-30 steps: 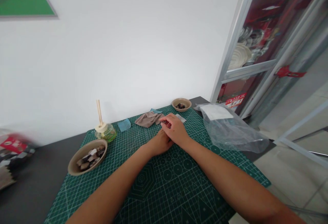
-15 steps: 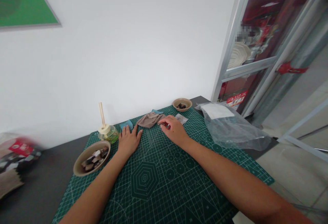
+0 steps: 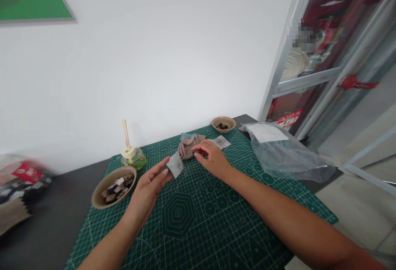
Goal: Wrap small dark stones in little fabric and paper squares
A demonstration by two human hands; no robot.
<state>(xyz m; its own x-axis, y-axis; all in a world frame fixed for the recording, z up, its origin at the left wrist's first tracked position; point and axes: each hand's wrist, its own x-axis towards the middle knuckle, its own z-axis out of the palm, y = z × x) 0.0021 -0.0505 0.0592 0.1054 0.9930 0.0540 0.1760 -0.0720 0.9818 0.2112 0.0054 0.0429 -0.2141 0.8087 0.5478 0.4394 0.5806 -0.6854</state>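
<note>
My left hand is raised over the mat and pinches a small pale grey cloth square between thumb and fingers. To its right, my right hand has its thumb and forefinger closed on a small dark pebble. Some red shows beneath its curled fingers; I cannot make out what it is. Just behind the right fingertips lies a crumpled brown cloth, with a blue cloth partly under it. A smudged whitish square rests beyond the right hand.
The green cutting mat covers the dark table. A bowl of mixed stones and a reed diffuser stand at left. At the back right is a bowl of dark stones, beside a clear plastic bag. A bag of stones lies far left.
My left hand has lifted from the mat with a cloth square in it; the blue piece by its fingers is gone from there. The brown cloth is more bunched up. My right hand hardly moved.
</note>
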